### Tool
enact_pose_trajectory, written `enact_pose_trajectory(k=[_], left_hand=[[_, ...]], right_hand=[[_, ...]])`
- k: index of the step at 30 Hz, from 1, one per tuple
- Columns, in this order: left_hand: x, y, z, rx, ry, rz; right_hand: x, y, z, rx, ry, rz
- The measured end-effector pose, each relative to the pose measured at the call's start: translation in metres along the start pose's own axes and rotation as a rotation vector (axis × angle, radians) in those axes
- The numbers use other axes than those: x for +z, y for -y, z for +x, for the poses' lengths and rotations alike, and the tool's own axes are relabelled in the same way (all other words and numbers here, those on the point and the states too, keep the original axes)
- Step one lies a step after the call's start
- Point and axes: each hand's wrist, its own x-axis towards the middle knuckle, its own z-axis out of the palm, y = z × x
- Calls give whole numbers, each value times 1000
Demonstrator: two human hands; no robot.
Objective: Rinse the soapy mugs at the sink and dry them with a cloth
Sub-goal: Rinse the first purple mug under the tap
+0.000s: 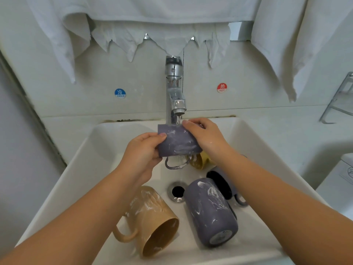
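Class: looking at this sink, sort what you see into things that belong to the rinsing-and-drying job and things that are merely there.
Part of the job: held purple mug, left hand, right hand, tap, sink, tan mug, lying purple mug, yellow mug, hanging cloths.

Just there: cold sticker, hot sticker, wire rack.

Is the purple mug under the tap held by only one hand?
No: both the left hand and the right hand grip the purple mug under the running faucet.

My only view sits on the head, looking forward and down, close above the fingers [162, 135], the sink [80, 165] below them.
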Motion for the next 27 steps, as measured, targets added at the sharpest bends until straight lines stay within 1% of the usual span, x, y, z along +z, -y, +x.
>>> enact_pose_trajectory(k=[2,3,5,8,10,14,16,19,21,24,27], left_hand=[[-2,-1,2,-18,1,-36],[-2,-1,2,-26,11,-44],[-1,0,1,-27,29,-37],[0,2,0,-3,43,26],[0,4,1,22,43,78],[0,6,1,15,-33,108],[1,5,1,-7,-63,115],[3,4,2,-42,-69,102],[6,2,4,-44,-70,105],[13,-5,6,-3,-28,105],[22,-9,6,-34,3,54]], right_hand=[[-1,0,-3,-25,89,75],[0,-1,-5,-51,107,88],[5,-3,-5,-93,81,66],[8,0,-5,-97,13,52],[7,-1,-5,-105,27,48],[9,-7,-9,-156,167,-3],[13,-9,-9,-182,155,-25],[14,-5,-8,-158,90,23],[11,-2,-8,-133,76,72],[4,0,-9,-89,130,153],[0,0,-9,-125,147,161]])
